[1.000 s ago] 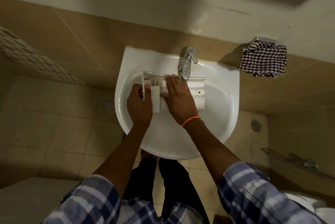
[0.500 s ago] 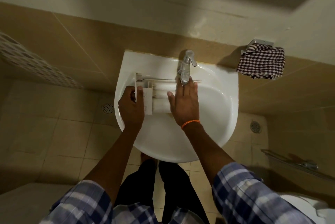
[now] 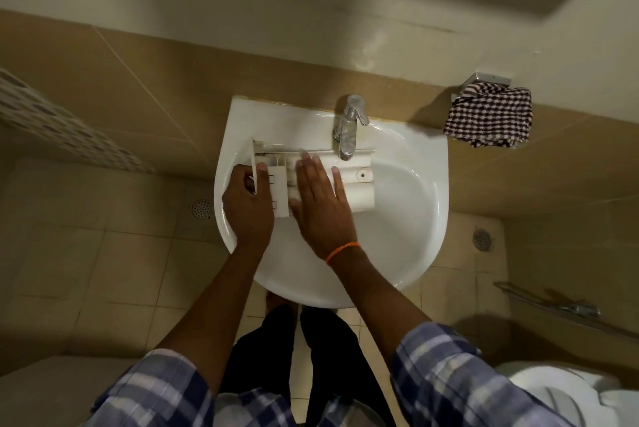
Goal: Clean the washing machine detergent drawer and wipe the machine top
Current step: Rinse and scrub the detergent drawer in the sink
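Detergent drawer (image 3: 356,181): white plastic, lying lengthwise across the upper part of the wash basin (image 3: 408,236), its front panel at the left end and its far end under the tap (image 3: 349,129).

Left hand (image 3: 247,205): closed around the drawer's left end, fingers wrapped at the front panel, thumb on the near side.

Right hand (image 3: 320,205): open and flat, palm down on the drawer's middle section, fingers extended toward the wall; nothing gripped. An orange wristband (image 3: 342,250) sits on this wrist.

Position of the drawer relative to the hands: held between them, the left at its end, the right pressed on top just beside the left; the right third of the drawer lies uncovered.

Checked cloth (image 3: 489,119): dark and white, hanging from a wall-mounted metal holder (image 3: 491,78) to the right of the basin, well apart from both hands.

Sleeves: blue plaid, both rolled above the forearm.
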